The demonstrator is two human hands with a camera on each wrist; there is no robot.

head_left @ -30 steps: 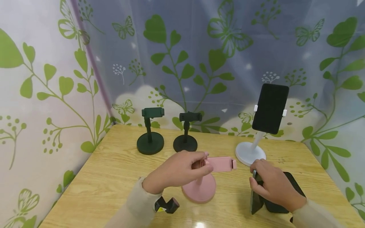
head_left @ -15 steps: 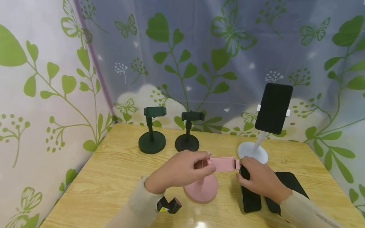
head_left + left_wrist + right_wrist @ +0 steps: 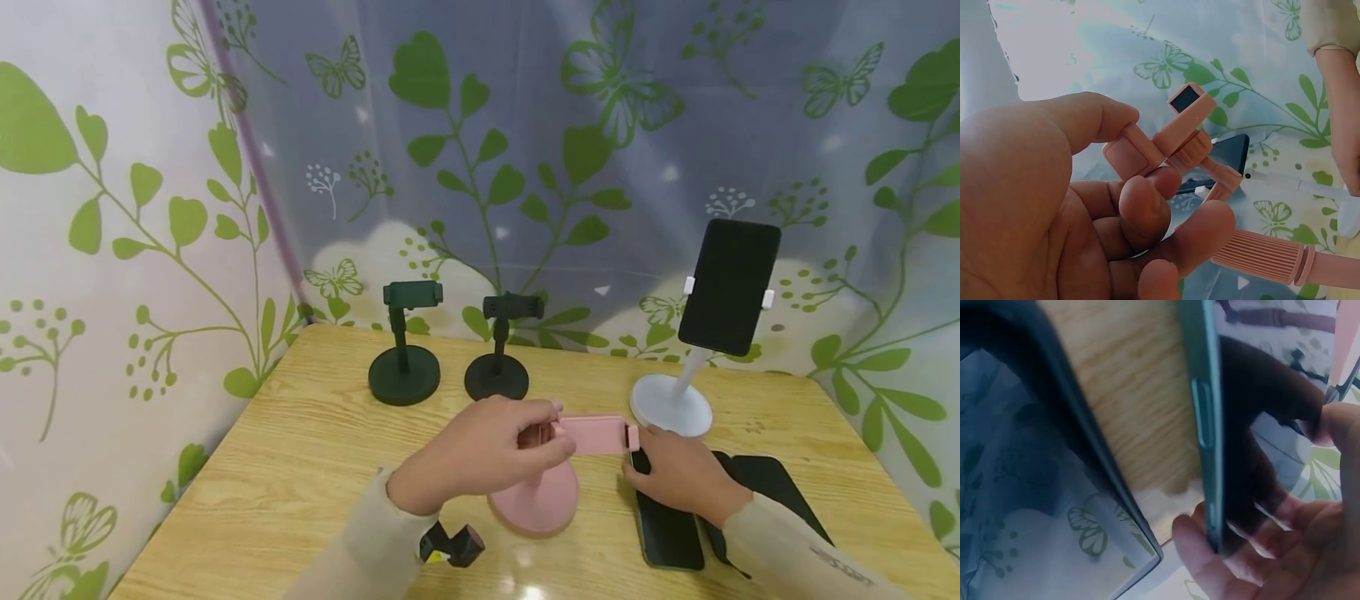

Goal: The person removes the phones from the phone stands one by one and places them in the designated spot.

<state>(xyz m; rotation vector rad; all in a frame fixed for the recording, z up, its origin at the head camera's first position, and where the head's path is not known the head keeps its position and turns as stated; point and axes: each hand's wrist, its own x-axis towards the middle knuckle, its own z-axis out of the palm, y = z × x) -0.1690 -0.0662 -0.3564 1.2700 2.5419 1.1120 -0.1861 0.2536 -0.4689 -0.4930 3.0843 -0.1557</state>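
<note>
The phone (image 3: 667,525) has come leftward and leans less than a second ago; this puts its far end just beside the clamp (image 3: 596,435) of the pink stand (image 3: 536,504), though whether they touch cannot be told; the right hand (image 3: 678,471) grips that end, fingers bent round the edges; the left hand (image 3: 483,454) pinches the clamp's left end, thumb and fingers nearly closed; no box or tray shows; the white stand (image 3: 671,406) holds a tilted handset (image 3: 731,287); a dark device (image 3: 783,492) lies right of the phone.
</note>
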